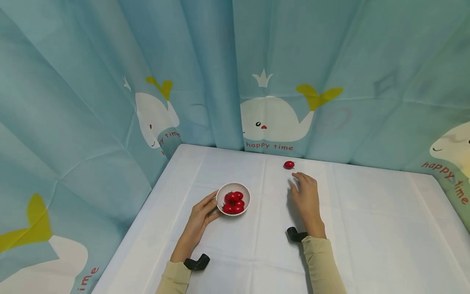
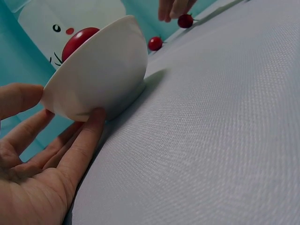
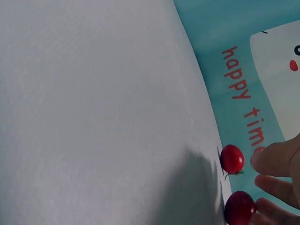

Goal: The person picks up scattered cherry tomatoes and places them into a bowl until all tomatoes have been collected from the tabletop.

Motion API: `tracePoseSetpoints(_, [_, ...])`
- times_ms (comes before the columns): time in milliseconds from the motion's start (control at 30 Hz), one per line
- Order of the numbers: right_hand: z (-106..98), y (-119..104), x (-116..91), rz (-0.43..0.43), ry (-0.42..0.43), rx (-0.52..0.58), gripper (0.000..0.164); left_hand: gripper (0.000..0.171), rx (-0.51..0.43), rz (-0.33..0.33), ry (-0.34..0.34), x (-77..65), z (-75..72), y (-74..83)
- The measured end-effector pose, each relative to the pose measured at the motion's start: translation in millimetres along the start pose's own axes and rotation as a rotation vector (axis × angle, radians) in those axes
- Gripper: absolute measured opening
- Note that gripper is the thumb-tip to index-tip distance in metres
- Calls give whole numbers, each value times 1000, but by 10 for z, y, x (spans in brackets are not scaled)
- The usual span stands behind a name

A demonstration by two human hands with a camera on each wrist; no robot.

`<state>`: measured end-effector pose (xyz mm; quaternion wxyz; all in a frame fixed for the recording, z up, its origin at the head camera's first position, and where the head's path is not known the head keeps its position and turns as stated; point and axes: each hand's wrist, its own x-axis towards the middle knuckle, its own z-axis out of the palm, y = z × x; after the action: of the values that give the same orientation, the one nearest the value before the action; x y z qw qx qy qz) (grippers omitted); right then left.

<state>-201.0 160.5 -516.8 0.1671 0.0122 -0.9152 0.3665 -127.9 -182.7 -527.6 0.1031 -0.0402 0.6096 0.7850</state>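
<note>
My left hand (image 1: pixel 200 216) grips a small white bowl (image 2: pixel 105 70) from its left side, thumb near the rim and fingertips low against its base. Several red cherry tomatoes (image 1: pixel 234 203) with green stems lie in the bowl. My right hand (image 1: pixel 305 198) reaches toward the far edge of the table, its thumb and fingers apart. A loose cherry tomato (image 1: pixel 289 165) lies just beyond the fingertips. In the right wrist view, another tomato (image 3: pixel 240 207) sits right at the fingertips; the hand hides it in the head view.
A white cloth covers the table (image 1: pixel 253 245). Close behind the table's far edge hangs a blue curtain (image 1: pixel 205 81) printed with whales, and it also runs along the left side. Each wrist wears a black camera mount (image 1: pixel 197 262).
</note>
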Motion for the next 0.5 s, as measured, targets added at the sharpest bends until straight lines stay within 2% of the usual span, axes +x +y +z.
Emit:
tracePoseSetpoints(333, [-61, 84, -22, 72, 39, -3, 31, 53, -15, -1, 4, 20, -12, -18])
tracePoseSetpoints(500, [-82, 98, -39, 81, 23, -1, 30, 53, -11, 0, 0, 27, -18, -32])
